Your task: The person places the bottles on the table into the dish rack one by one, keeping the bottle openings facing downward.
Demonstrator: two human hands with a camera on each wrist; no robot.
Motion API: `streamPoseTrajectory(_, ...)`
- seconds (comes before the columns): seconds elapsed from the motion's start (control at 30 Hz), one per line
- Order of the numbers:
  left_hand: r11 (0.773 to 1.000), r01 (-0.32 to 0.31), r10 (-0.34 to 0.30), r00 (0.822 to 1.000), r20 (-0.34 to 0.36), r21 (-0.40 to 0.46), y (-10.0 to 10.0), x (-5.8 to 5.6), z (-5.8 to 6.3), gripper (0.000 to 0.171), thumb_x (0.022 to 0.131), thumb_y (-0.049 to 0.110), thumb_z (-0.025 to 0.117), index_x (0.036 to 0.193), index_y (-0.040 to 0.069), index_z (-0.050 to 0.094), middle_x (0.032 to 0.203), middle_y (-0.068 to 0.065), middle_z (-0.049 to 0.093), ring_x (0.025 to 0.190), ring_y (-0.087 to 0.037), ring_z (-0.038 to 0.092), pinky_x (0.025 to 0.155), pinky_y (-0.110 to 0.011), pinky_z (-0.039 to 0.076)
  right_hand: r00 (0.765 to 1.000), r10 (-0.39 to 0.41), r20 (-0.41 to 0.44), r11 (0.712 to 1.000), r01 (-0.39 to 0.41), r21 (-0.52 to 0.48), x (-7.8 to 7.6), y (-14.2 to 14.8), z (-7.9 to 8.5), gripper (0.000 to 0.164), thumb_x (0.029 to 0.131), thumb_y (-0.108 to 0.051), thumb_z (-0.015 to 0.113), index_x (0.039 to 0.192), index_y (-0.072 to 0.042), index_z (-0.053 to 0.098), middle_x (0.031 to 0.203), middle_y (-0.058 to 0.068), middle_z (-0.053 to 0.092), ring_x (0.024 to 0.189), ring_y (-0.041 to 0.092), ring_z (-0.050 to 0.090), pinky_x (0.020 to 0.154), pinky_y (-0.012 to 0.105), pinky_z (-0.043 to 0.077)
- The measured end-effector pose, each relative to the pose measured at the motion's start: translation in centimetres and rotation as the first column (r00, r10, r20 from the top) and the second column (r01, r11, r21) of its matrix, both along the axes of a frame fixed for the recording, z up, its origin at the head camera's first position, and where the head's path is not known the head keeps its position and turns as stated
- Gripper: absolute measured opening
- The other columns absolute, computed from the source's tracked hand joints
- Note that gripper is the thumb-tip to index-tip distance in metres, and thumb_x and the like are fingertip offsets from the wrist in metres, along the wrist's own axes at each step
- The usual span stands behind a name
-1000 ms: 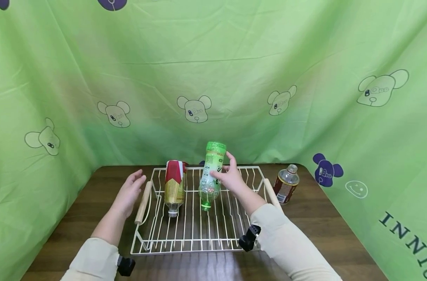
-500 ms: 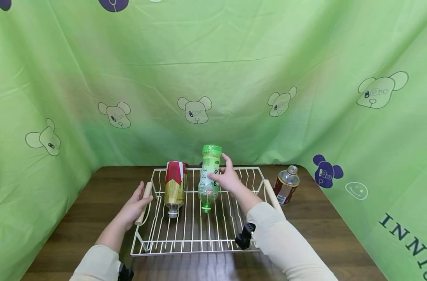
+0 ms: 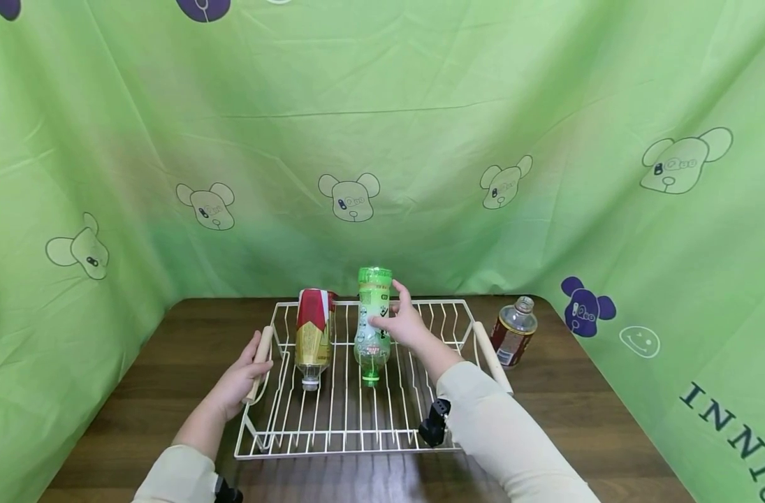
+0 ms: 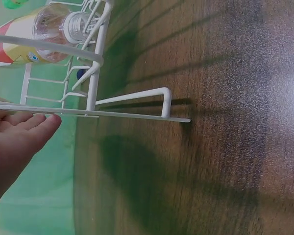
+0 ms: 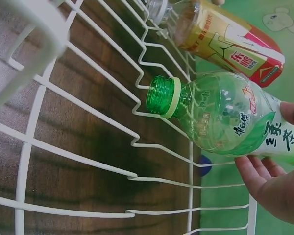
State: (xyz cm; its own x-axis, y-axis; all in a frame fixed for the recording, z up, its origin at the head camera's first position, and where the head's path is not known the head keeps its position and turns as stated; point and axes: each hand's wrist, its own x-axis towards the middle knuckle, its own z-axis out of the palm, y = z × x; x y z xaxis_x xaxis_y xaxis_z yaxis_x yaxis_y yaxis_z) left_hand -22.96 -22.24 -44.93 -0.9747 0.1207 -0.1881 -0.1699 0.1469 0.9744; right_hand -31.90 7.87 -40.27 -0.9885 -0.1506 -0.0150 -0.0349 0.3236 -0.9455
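Note:
My right hand [image 3: 409, 323] holds a green plastic tea bottle [image 3: 372, 328] by its upper body, thumb on the near side and fingers on the far side. The bottle is upside down, with its uncapped green neck [image 5: 162, 97] at the wires of a white wire rack [image 3: 351, 431]. To its left, a red and yellow bottle [image 3: 314, 325] with a clear neck stands neck down and tilted in the same rack. My left hand [image 3: 237, 377] grips the rack's left wooden handle [image 3: 265, 344], thumb on the inner side; its fingers [image 4: 39, 129] show along the outside in the left wrist view.
A clear bottle with a dark red label [image 3: 513, 330] stands upright on the wooden table [image 3: 583, 419], just right of the rack's right wooden handle [image 3: 492, 356]. A green curtain [image 3: 382, 105] with bear prints hangs behind and at both sides.
My right hand has lowered the green bottle slightly and brought it left, straighter up. My left hand has come from beside the rack onto its left handle.

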Motion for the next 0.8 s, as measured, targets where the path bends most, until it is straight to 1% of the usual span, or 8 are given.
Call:
streamPoseTrajectory(0.1,1.000,-0.002,0.002,1.000,0.002,0.003,0.0,0.0,0.0,0.079,0.099,0.006,0.041,0.156,0.015,-0.014,0.163,-0.021,-0.012,0.139,-0.033,0.017,0.090,-0.017,0.033,1.000,-0.004,0.016,1.000,0.004,0.018,-0.2,-0.2,-0.3,0.096,0.083,-0.009,0.074,0.157,-0.017,0.013,0.134,0.031,0.049,0.109,0.042,0.060,0.089,0.049,0.055)
streamPoseTrajectory(0.2,1.000,-0.006,0.006,1.000,0.001,0.005,0.0,0.0,0.0,0.079,0.099,0.006,0.041,0.156,0.015,-0.013,0.163,-0.021,-0.013,0.139,-0.033,0.017,0.090,-0.016,0.033,1.000,-0.006,0.020,0.999,0.005,0.046,-0.3,-0.5,-0.5,0.095,0.083,-0.008,0.073,0.156,-0.017,0.014,0.133,0.030,0.051,0.111,0.043,0.058,0.091,0.049,0.054)
streamPoseTrajectory(0.3,1.000,-0.008,0.009,1.000,-0.002,0.003,0.1,0.1,0.0,0.078,0.099,0.006,0.040,0.157,0.015,-0.012,0.163,-0.020,-0.013,0.141,-0.033,0.014,0.091,-0.016,0.032,1.000,-0.001,0.014,0.998,0.000,0.057,-0.4,-0.8,-0.7,0.094,0.083,-0.008,0.073,0.156,-0.017,0.014,0.131,0.030,0.052,0.111,0.043,0.058,0.091,0.049,0.054)
streamPoseTrajectory(0.47,1.000,-0.010,0.010,1.000,-0.007,0.002,0.0,0.0,0.0,0.077,0.099,0.006,0.039,0.157,0.014,-0.011,0.163,-0.019,-0.015,0.146,-0.034,0.005,0.096,-0.018,0.026,1.000,-0.006,0.007,0.999,0.006,0.050,-0.5,-1.1,-0.9,0.094,0.083,-0.008,0.073,0.156,-0.018,0.015,0.131,0.029,0.052,0.113,0.043,0.057,0.094,0.051,0.051)
streamPoseTrajectory(0.53,1.000,-0.014,0.014,1.000,-0.004,0.005,0.0,0.0,0.0,0.077,0.099,0.007,0.039,0.157,0.014,-0.010,0.163,-0.018,-0.015,0.146,-0.034,0.004,0.097,-0.019,0.025,1.000,-0.008,0.005,0.999,0.008,0.048,-0.5,-1.2,-0.8,0.094,0.083,-0.009,0.073,0.156,-0.018,0.015,0.131,0.030,0.052,0.114,0.043,0.057,0.095,0.052,0.051)
streamPoseTrajectory(0.7,1.000,-0.017,0.017,1.000,0.003,0.007,0.0,0.0,-0.1,0.077,0.099,0.006,0.040,0.157,0.015,-0.009,0.164,-0.017,-0.015,0.145,-0.033,0.005,0.090,-0.012,0.029,1.000,-0.010,0.005,0.999,0.009,0.034,-0.5,-1.3,-0.8,0.095,0.083,-0.007,0.072,0.157,-0.017,0.013,0.131,0.030,0.052,0.113,0.043,0.057,0.093,0.052,0.052)
streamPoseTrajectory(0.8,1.000,-0.012,0.012,1.000,0.000,0.007,0.0,0.0,-0.1,0.077,0.099,0.005,0.039,0.157,0.014,-0.010,0.163,-0.018,-0.016,0.144,-0.033,0.007,0.086,-0.010,0.031,1.000,-0.009,0.007,0.999,0.009,0.050,-0.6,-1.3,-1.0,0.095,0.084,-0.008,0.072,0.157,-0.017,0.012,0.131,0.029,0.052,0.113,0.043,0.057,0.093,0.051,0.052)
